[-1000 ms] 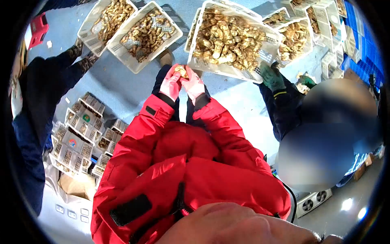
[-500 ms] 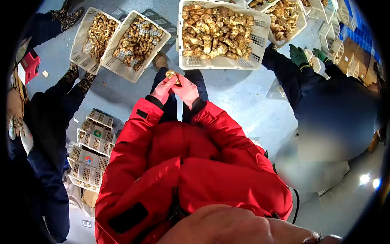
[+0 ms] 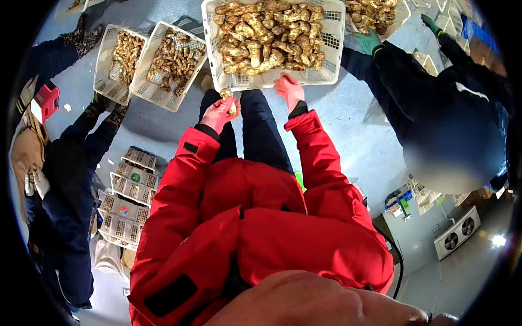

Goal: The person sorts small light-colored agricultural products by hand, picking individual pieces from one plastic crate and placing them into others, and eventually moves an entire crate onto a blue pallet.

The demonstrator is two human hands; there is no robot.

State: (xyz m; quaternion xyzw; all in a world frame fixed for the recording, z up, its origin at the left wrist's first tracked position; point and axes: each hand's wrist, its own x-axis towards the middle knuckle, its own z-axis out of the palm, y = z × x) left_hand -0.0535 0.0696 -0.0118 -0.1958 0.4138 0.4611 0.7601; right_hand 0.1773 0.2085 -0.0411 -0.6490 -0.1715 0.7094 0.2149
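Between the fingers of my left hand is a brown and white mushroom, its cap pointing up toward the basket. My right hand is apart from it, fingers stretched out at the near edge of a large white plastic basket. It holds nothing that I can see. Whether the fingertips touch the basket rim I cannot tell. Inside that basket lies a heap of thick-stemmed mushrooms with brown, dirt-streaked skins.
Two white baskets with smaller mushrooms stand to the left. Stacked white crates are at lower left. A person in dark clothes with green gloves works at right, by another mushroom basket. Another person's dark-clothed legs are at left.
My hands were together at the mushroom; now my right hand has let go and moved right and up to the large basket. My left hand keeps the mushroom. The view has shifted.
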